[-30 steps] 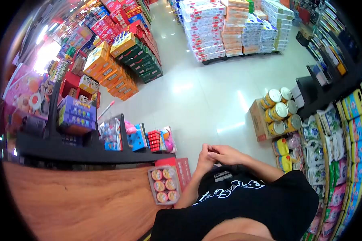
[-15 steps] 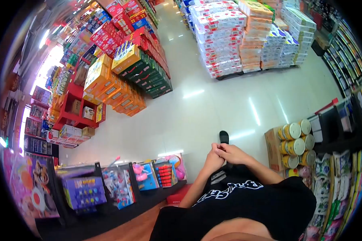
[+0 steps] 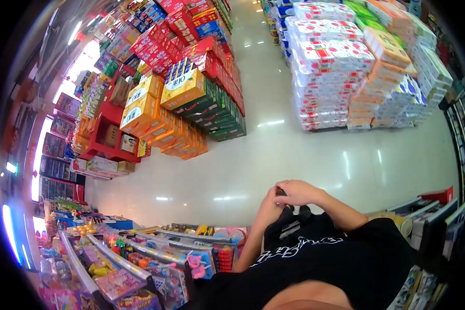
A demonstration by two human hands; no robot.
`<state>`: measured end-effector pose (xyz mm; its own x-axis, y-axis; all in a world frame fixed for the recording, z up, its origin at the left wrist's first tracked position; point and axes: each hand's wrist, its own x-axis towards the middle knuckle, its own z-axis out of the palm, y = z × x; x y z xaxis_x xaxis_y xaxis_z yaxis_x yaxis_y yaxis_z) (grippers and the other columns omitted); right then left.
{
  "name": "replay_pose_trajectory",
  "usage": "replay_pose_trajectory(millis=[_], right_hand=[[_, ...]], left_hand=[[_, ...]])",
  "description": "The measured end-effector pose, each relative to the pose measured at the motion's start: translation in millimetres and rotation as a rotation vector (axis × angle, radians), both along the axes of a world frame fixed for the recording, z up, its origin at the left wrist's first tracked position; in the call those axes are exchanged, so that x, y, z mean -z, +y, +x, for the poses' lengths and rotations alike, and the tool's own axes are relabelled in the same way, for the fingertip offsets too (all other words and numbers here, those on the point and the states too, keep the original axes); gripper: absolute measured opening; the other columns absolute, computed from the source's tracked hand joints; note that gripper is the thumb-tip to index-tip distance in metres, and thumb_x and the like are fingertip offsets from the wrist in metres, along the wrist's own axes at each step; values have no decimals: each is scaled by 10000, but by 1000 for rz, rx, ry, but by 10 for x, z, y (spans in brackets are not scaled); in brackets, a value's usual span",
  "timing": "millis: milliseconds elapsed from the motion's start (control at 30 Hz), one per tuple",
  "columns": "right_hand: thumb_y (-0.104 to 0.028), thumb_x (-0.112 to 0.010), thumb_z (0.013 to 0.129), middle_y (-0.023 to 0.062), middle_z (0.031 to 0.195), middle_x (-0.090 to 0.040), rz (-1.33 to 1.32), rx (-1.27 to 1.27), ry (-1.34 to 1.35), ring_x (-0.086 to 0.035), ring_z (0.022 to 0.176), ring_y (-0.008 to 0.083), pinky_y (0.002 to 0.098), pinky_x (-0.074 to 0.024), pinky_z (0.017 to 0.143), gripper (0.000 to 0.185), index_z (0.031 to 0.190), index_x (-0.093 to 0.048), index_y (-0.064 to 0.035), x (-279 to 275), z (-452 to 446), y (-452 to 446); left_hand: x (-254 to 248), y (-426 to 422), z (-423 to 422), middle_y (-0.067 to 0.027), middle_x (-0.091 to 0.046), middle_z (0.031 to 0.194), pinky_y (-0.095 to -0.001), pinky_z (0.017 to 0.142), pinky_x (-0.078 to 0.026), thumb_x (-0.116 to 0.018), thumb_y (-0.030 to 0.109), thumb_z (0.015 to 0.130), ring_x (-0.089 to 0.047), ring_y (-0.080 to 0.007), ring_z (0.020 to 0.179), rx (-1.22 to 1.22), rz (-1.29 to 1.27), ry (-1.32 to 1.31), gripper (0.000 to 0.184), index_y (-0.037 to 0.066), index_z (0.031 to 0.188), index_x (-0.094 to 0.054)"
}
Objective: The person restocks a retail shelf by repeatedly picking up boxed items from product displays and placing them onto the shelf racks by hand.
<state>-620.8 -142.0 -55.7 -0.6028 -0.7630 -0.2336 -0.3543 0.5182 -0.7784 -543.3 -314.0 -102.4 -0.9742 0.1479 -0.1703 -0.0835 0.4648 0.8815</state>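
My left hand (image 3: 270, 207) and my right hand (image 3: 298, 192) meet in front of my waist, with the fingers of both curled together. The right hand lies over the tips of the left. A small dark patch shows between them; whether it is a held thing or a gap, I cannot make out. Just below the hands is the black shirt (image 3: 310, 258) with white lettering. Two dark shoes (image 3: 305, 210) show partly past its hem.
Shelves of packaged toys (image 3: 121, 281) run along my left. Ahead left stand orange cartons (image 3: 144, 111) and green cartons (image 3: 217, 111). Stacked wrapped paper packs (image 3: 330, 67) rise ahead right. A shiny tiled floor (image 3: 263, 160) lies between. A rack (image 3: 429, 222) stands close on my right.
The view has shifted and I have moved forward past the toy shelf. The stacked packs and cartons look nearer, and the yellow cans on the right are mostly hidden. My hands stay together.
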Motion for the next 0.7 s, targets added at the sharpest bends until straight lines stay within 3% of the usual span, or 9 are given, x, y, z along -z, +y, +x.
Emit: replay_pose_trajectory(millis=[233, 400, 533, 633, 700], right_hand=[[-448, -497, 1011, 282, 1238, -605, 177, -88, -70, -617, 1113, 442, 473, -495, 971, 581, 1235, -505, 89, 426, -1373, -641], [-446, -505, 999, 284, 1219, -623, 324, -92, 30, -619, 1105, 441, 485, -492, 966, 583, 1228, -516, 89, 100, -2716, -1004], [-432, -572, 967, 278, 1216, -630, 287, -29, 157, -620, 1097, 443, 490, -493, 946, 586, 1290, -510, 53, -56, -3768, -1196], [-469, -595, 954, 257, 1194, -654, 92, 75, 82, -651, 1060, 422, 497, -513, 920, 581, 1242, -538, 33, -73, -4323, -1335], [-463, -619, 955, 261, 1218, -651, -87, 162, -113, -641, 1088, 428, 480, -504, 933, 565, 1262, -535, 5, -86, -4648, -1462]], left_hand=[[465, -589, -1477, -235, -624, 1178, -444, 923, -512, -633, 59, 844, -631, -406, 1087, -17, 33, -137, 400, -14, 1225, -534], [239, -1007, -2957, -223, -606, 1135, -464, 931, -493, -646, 61, 789, -589, -426, 1089, 171, -206, 135, 438, -7, 1212, -555], [-96, -1303, -4120, -225, -604, 1183, -475, 947, -481, -686, 100, 812, -570, -427, 1126, 280, -308, 152, 462, -12, 1241, -554], [-474, -1479, -4673, -228, -612, 1186, -455, 953, -481, -705, 131, 830, -576, -416, 1129, 281, -230, 150, 438, -15, 1225, -581], [-509, -1601, -5053, -231, -616, 1178, -444, 957, -481, -696, 123, 831, -581, -403, 1130, 236, -111, 84, 414, -17, 1208, -599]])
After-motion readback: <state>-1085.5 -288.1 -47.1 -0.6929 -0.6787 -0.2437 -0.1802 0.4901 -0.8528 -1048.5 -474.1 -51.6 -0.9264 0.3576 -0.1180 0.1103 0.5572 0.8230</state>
